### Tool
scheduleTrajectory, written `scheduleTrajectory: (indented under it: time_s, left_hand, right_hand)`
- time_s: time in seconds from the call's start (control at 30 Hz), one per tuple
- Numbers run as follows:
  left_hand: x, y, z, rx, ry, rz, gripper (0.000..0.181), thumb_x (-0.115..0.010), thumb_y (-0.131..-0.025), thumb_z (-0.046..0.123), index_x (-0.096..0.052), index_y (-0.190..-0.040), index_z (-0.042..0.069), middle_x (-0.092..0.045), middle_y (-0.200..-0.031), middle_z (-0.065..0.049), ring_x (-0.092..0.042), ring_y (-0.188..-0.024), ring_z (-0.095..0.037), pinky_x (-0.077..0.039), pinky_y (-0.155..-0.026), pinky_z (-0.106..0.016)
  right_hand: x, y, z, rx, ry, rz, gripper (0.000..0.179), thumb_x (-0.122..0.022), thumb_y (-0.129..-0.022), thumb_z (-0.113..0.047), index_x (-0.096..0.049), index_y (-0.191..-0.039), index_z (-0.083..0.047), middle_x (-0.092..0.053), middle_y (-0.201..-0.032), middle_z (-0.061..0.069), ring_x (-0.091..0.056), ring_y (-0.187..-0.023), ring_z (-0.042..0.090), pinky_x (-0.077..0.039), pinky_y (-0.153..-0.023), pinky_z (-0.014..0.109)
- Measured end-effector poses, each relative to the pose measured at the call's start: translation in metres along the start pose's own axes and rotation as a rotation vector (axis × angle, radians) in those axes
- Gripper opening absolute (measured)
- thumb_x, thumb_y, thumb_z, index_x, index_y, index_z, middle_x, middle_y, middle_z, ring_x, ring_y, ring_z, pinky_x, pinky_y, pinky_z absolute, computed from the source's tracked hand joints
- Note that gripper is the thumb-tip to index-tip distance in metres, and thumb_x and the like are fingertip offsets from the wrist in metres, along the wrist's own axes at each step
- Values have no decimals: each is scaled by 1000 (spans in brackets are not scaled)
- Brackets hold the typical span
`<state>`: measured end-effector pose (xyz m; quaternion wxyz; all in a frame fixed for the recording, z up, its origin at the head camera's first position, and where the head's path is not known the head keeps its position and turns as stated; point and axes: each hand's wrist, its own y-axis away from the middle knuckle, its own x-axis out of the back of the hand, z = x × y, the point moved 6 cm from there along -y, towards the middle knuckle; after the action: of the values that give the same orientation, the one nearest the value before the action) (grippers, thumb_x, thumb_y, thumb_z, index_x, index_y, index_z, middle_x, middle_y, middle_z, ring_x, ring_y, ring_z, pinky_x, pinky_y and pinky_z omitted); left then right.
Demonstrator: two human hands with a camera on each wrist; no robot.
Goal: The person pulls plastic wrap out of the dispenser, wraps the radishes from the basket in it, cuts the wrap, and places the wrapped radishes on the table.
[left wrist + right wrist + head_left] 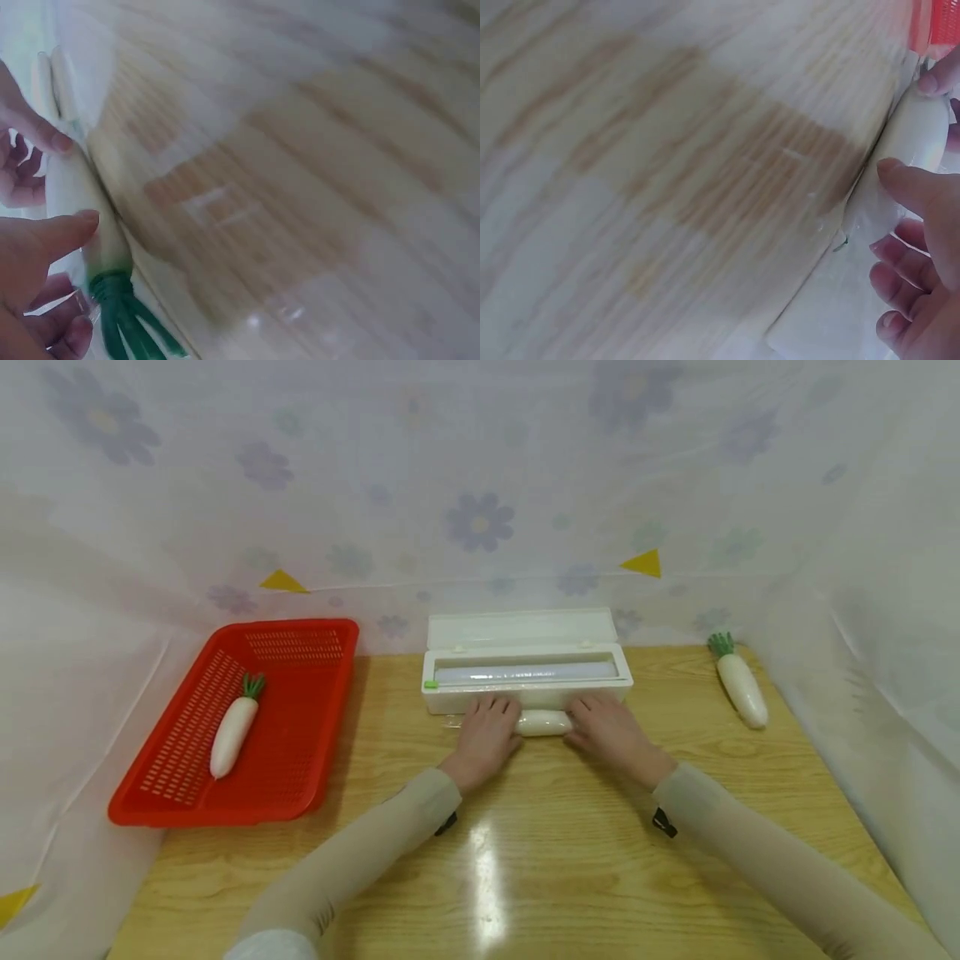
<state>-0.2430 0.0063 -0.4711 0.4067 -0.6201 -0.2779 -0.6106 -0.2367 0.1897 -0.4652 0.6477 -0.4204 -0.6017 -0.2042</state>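
Note:
A white radish (543, 722), a daikon with clear film over it, lies crosswise on the table against the front of a white cling film dispenser (528, 699). My left hand (486, 739) grips its left part, the thumb on the near side and the fingers on the far side. On the right part my right hand (615, 735) has the same hold. Green leaf stalks (131, 322) stick out past the left hand in the left wrist view. Loose clear film shows by the radish's end (870, 217) in the right wrist view.
The dispenser's lid (521, 628) stands raised, and a film roll (525, 672) lies inside. At left is a red basket (341, 727) holding another radish (234, 735). A third radish (742, 691) lies on the wooden table (570, 877) at right. Flowered sheeting (390, 510) hangs behind.

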Motion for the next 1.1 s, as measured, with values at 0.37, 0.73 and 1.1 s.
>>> scheduleTrajectory:
  time_s: [0.37,0.73,1.1]
  left_hand:
    - [16,14,-7,16,207,77,33,-73,-99,30,-65,-123,9,-66,-128,-9,-56,-124,-29,-45,-105,-45]
    - [56,33,-82,322,610,303,54,-87,-87,29,-67,-132,8,-62,-122,-14,-55,-113,-34,-48,-96,-49]
    - [32,41,-137,541,764,247,77,-88,-86,34,-55,-152,15,-43,-145,-24,-44,-129,-37,-41,-108,-50]
  right_hand:
    - [7,2,-6,16,8,34,42,-86,-87,-27,-65,-114,-2,-67,-109,14,-65,-101,34,-54,-85,51]
    - [28,-16,-15,52,-50,67,30,-76,-97,-23,-69,-114,0,-69,-102,13,-66,-89,31,-55,-79,48]
    - [34,-62,-42,93,-118,4,23,-70,-101,-23,-72,-111,-2,-70,-102,11,-66,-89,28,-55,-82,45]
